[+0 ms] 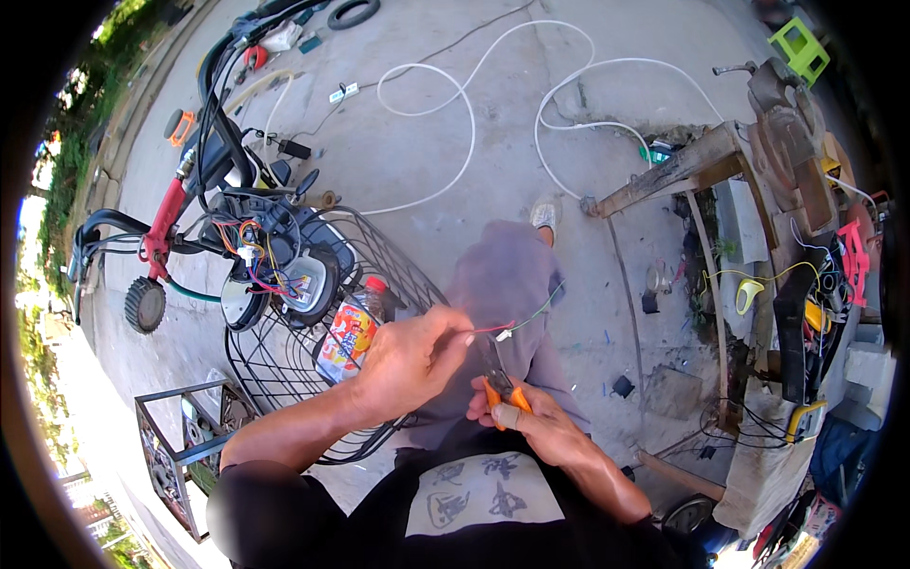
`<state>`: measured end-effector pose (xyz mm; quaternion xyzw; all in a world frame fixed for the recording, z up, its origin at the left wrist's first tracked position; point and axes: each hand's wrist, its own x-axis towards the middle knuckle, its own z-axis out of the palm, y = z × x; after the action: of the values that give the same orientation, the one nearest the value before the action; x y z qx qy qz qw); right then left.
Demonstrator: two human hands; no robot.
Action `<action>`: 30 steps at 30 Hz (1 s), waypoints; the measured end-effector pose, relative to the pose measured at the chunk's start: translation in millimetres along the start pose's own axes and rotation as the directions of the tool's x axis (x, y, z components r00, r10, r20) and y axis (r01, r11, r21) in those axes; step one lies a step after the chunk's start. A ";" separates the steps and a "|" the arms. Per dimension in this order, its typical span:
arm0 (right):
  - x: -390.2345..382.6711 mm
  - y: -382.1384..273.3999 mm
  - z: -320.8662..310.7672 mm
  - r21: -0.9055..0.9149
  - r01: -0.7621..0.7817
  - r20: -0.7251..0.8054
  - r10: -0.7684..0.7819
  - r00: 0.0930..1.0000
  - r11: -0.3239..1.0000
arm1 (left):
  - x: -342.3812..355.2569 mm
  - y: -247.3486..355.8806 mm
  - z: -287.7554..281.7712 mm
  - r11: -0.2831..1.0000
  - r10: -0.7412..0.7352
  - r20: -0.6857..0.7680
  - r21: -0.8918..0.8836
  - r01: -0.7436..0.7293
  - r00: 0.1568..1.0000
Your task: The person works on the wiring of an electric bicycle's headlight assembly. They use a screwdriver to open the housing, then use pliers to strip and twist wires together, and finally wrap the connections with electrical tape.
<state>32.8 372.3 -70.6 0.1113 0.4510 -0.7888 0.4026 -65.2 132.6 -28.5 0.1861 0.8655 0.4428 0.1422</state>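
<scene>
My left hand [409, 358] pinches a thin red wire [488, 329] between thumb and fingertips. A small white connector [503, 335] sits at that wire's far end, and a green wire [542, 307] runs up from it to the right. In my right hand [542, 417] is a pair of pliers with orange handles [517, 398], its dark jaws pointing up just below the connector. Whether the jaws touch any wire is too small to tell. Left of my hands stands a vehicle's handlebar with an opened instrument housing [311, 284] and loose coloured wires [248, 248].
A black wire basket [275, 365] holds a red-capped bottle [376, 284] and a colourful package [346, 341]. A white hose [471, 123] loops over the concrete. To the right stands a workbench with a vise [787, 123] and tools. A metal frame box [190, 427] lies lower left.
</scene>
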 end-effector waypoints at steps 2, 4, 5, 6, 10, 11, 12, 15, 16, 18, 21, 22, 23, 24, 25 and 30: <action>8.5 0.3 0.8 0.105 0.020 -0.009 -0.019 1.000 0.994 | -2.1 -1.0 1.5 0.999 0.034 0.007 0.040 -0.034 0.999; 11.1 -4.6 1.6 0.112 0.049 -0.023 -0.047 0.999 0.992 | -3.5 -1.7 1.4 0.998 0.033 0.004 0.048 -0.033 0.999; 12.1 -7.2 1.1 0.116 0.065 -0.034 -0.062 0.997 0.991 | -2.6 -2.4 1.8 0.998 0.035 0.005 0.050 -0.035 0.999; 13.4 -9.2 0.6 0.117 0.064 -0.037 -0.060 0.997 0.991 | -1.8 -3.1 1.5 0.998 0.038 0.010 0.046 -0.038 0.999; 18.0 -14.0 0.3 0.120 0.057 -0.043 -0.052 0.998 0.991 | -0.8 -2.9 0.9 0.998 0.062 0.028 0.025 -0.062 0.998; 19.3 -14.3 0.7 0.120 0.057 -0.043 -0.052 0.998 0.991 | -0.7 -2.2 0.5 0.997 0.072 0.032 0.019 -0.072 0.997; 19.7 -14.2 -0.1 0.120 0.067 -0.032 -0.064 0.997 0.991 | 0.2 -0.1 0.5 0.997 0.080 0.036 0.014 -0.081 0.996; 23.1 -13.4 -0.4 0.126 0.092 0.001 -0.093 0.996 0.988 | 2.7 5.9 -1.4 0.996 0.089 0.038 0.006 -0.089 0.995; 23.4 -13.6 0.2 0.131 0.096 0.001 -0.097 0.995 0.987 | 3.4 6.4 -1.5 0.996 0.086 0.039 -0.004 -0.086 0.996; 23.5 -14.1 1.4 0.143 0.101 -0.003 -0.101 0.995 0.985 | 3.5 6.5 -1.4 0.997 0.076 0.039 -0.028 -0.075 0.996; 22.9 -11.4 0.1 0.183 0.085 -0.001 -0.086 0.996 0.980 | 2.6 6.0 -1.1 0.997 0.066 0.038 -0.047 -0.064 0.997; 23.0 -6.9 -4.0 0.212 0.068 0.011 -0.072 0.997 0.975 | 2.8 6.6 -1.7 0.997 0.067 0.038 -0.036 -0.066 0.997; 22.3 -4.2 -7.0 0.240 0.050 0.024 -0.058 0.998 0.969 | 2.6 7.2 -2.1 0.997 0.069 0.038 -0.025 -0.068 0.997; 20.8 -3.9 -8.8 0.254 0.032 0.030 -0.041 0.999 0.967 | 1.7 7.6 -2.9 0.999 0.039 0.060 -0.027 -0.037 0.997; 20.1 -4.4 -10.3 0.267 0.013 0.039 -0.025 0.999 0.964 | 1.0 7.9 -4.7 1.000 0.009 0.081 -0.028 -0.007 0.997; 22.3 -8.3 -3.9 0.170 0.265 -0.205 -0.229 0.952 0.949 | 1.4 11.6 -7.5 0.897 -0.176 0.082 -0.398 0.194 0.981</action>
<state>11.5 365.7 -79.7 0.1647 0.4166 -0.8600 0.2445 -67.3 134.1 -14.8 0.0791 0.7659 0.5921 0.2378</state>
